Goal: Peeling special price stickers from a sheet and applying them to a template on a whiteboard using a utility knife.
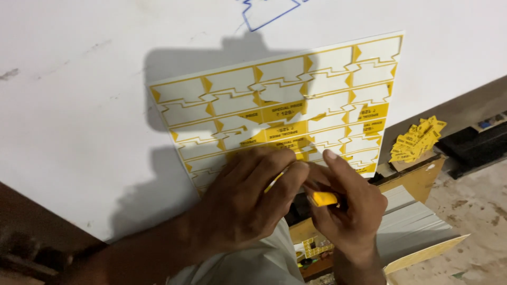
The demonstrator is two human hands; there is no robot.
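Head view. A yellow-and-white die-cut label sheet (280, 100) lies on the white tabletop (79, 105), its near edge overhanging. The left hand (243, 206) presses flat on the sheet's near rows, fingers together. The right hand (348, 206) is clamped on a yellow label piece (323, 198) just beside that edge. Peeling likely goes best with the sheet pinned close to the piece being lifted. A heap of loose yellow labels (417, 140) sits on a cardboard box (417, 179) at right.

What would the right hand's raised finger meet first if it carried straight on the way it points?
Probably the yellow-and-white die-cut label sheet. The right hand points its finger up and slightly left, with the tip already over the sheet's lower rows; whether it touches yet is unclear.
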